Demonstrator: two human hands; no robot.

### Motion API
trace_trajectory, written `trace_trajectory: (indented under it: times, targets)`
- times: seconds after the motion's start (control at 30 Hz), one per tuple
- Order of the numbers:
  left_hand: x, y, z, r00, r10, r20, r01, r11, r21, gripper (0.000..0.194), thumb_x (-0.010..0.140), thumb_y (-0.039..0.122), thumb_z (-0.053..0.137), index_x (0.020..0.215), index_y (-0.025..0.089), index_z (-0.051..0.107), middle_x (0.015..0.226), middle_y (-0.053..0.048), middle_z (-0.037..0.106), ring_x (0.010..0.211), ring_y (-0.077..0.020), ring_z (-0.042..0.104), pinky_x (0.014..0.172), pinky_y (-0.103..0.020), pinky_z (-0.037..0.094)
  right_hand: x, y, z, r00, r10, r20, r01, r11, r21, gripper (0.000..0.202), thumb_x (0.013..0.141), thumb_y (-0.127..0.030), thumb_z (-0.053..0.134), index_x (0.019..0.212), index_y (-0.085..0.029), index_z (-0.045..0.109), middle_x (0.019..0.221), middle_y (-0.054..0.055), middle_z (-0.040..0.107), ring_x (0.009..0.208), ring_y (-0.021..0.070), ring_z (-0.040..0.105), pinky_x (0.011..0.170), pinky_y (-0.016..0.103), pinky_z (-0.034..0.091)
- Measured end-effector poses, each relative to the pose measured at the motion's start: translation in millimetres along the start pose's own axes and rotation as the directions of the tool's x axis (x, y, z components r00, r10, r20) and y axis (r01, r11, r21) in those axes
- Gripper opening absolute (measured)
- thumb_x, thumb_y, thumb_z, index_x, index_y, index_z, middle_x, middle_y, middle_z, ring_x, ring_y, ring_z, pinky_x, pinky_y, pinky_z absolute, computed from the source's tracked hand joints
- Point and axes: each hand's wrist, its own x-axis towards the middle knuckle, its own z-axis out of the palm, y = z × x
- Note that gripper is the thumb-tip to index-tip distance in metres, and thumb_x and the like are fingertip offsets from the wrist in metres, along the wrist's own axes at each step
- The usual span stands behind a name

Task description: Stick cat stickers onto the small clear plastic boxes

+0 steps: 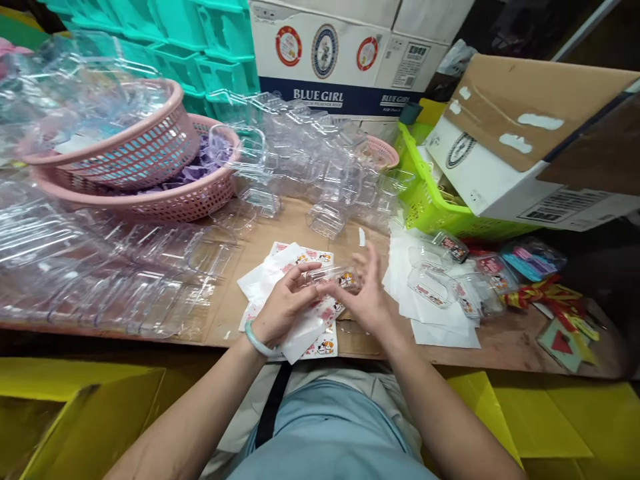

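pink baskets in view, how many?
3. One pink basket is stacked in a second at left of the table; the third's rim shows behind the clear plastic cases. More may be hidden.

pink baskets (165, 200), green basket (430, 207), cardboard boxes (350, 53).

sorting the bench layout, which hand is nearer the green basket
Right. The right hand is just left of and below the green basket; the left hand lies farther left, over the printed cards.

Glossy clear plastic case (334, 275), matt printed paper cards (300, 257) — bare wood table (280, 220), pink plastic baskets (150, 153)
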Motion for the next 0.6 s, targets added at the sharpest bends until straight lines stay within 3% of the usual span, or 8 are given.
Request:
trace_trajectory:
  times: [0.13, 0.23, 0.3, 0.33, 0.4, 0.47, 0.53, 0.6]
  targets:
    - [-2.2, 2.3, 2.7, 0.985, -0.024, 0.172, 0.015, 0.998, 0.055, 0.052, 0.072, 0.032, 0.075, 0.121, 0.023, 0.058, 0.114, -0.009, 0.066, 0.103, -0.0259, 0.063, 0.090, -0.038, 0.049, 0.2, -3.7, -21.1, 0.933, 0.041, 0.357, -0.089, 0.989, 0.120, 0.043, 0.086, -0.051, 0.055, 0.119, -0.024, 0.052, 0.104, 0.005, 0.062, 0.088, 0.0183, 0.062, 0.077, 0.032, 0.053]
    - [1.3, 4.0, -10.3, 0.983, 0.099, 0.157, -0.139, 0.955, 0.262, 0.056, 0.074, 0.036, 0.073, 0.127, 0.027, 0.055, 0.133, -0.008, 0.054, 0.118, -0.0283, 0.054, 0.094, -0.039, 0.047, 10.3, 12.3, -55.6, 0.986, -0.090, 0.141, 0.105, 0.989, -0.104, 0.040, 0.089, -0.049, 0.051, 0.121, -0.025, 0.050, 0.113, 0.008, 0.057, 0.099, 0.0207, 0.060, 0.086, 0.036, 0.050]
    - [6.8, 7.7, -29.0, 0.948, 0.318, 0.016, -0.273, 0.786, 0.555, 0.056, 0.072, 0.041, 0.073, 0.124, 0.028, 0.057, 0.135, -0.008, 0.050, 0.122, -0.0294, 0.048, 0.098, -0.039, 0.043, 20.7, 33.1, -78.6, 0.958, -0.278, -0.069, 0.227, 0.884, -0.409, 0.044, 0.086, -0.047, 0.056, 0.122, -0.022, 0.048, 0.122, 0.012, 0.051, 0.112, 0.0247, 0.054, 0.097, 0.042, 0.043]
    - [10.2, 10.1, -40.6, 0.904, 0.424, -0.047, -0.267, 0.649, 0.713, 0.059, 0.069, 0.044, 0.074, 0.123, 0.026, 0.058, 0.133, -0.009, 0.051, 0.123, -0.0311, 0.045, 0.101, -0.041, 0.039, 26.2, 44.7, -87.5, 0.928, -0.361, -0.094, 0.259, 0.805, -0.534, 0.045, 0.085, -0.046, 0.058, 0.121, -0.020, 0.047, 0.124, 0.014, 0.050, 0.117, 0.0269, 0.050, 0.101, 0.046, 0.038]
    - [17.1, 15.0, -64.6, 0.849, 0.517, -0.110, -0.105, 0.368, 0.924, 0.067, 0.063, 0.050, 0.077, 0.121, 0.022, 0.060, 0.125, -0.012, 0.053, 0.122, -0.0359, 0.042, 0.105, -0.048, 0.032, 35.6, 64.7, -97.3, 0.888, -0.454, -0.072, 0.276, 0.651, -0.707, 0.041, 0.086, -0.043, 0.056, 0.117, -0.018, 0.047, 0.122, 0.016, 0.053, 0.121, 0.0309, 0.048, 0.106, 0.057, 0.027]
    - [22.5, 18.5, -83.4, 0.880, 0.455, -0.137, 0.069, 0.163, 0.984, 0.069, 0.060, 0.053, 0.076, 0.117, 0.018, 0.061, 0.116, -0.013, 0.056, 0.117, -0.0383, 0.043, 0.102, -0.051, 0.031, 39.9, 74.6, -96.4, 0.863, -0.500, -0.073, 0.246, 0.542, -0.803, 0.035, 0.088, -0.040, 0.055, 0.113, -0.017, 0.048, 0.127, 0.018, 0.053, 0.128, 0.0354, 0.041, 0.106, 0.065, 0.017]
    - [25.2, 20.9, -92.1, 0.910, 0.387, -0.150, 0.130, 0.078, 0.988, 0.052, 0.065, 0.049, 0.072, 0.105, 0.018, 0.064, 0.108, -0.011, 0.059, 0.109, -0.0352, 0.048, 0.096, -0.049, 0.036, 38.2, 71.0, -85.9, 0.829, -0.545, -0.126, 0.207, 0.508, -0.836, 0.034, 0.088, -0.038, 0.055, 0.113, -0.017, 0.048, 0.136, 0.020, 0.047, 0.136, 0.0388, 0.030, 0.106, 0.068, 0.012]
    - [24.3, 23.9, -90.7, 0.895, 0.425, -0.133, 0.105, 0.089, 0.990, 0.027, 0.071, 0.039, 0.067, 0.088, 0.018, 0.064, 0.098, -0.008, 0.060, 0.101, -0.0303, 0.051, 0.092, -0.045, 0.038, 32.1, 56.2, -66.9, 0.812, -0.566, -0.141, 0.248, 0.554, -0.795, 0.033, 0.087, -0.038, 0.056, 0.112, -0.018, 0.050, 0.136, 0.019, 0.047, 0.137, 0.0377, 0.029, 0.107, 0.066, 0.015]
